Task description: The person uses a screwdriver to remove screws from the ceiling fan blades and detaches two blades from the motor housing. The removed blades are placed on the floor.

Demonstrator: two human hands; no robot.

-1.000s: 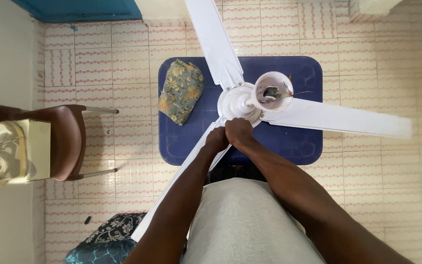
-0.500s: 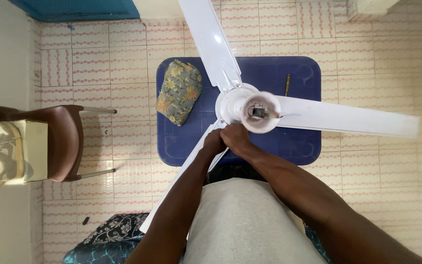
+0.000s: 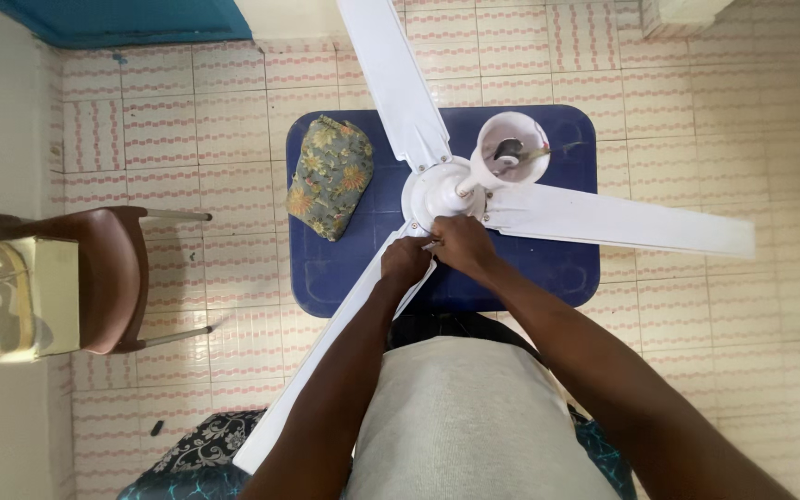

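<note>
Pinching with both the left hand (image 3: 406, 262) and right hand (image 3: 460, 243) at the blade root of the white ceiling fan (image 3: 442, 190), probably rigid, top-heavy, awkward; gripping likely safest by the hub.

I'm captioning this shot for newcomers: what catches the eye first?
A white three-bladed ceiling fan spreads across the middle, over a blue plastic table. The left hand and right hand meet at its hub. A floral fabric pouch lies on the table's left.
</note>
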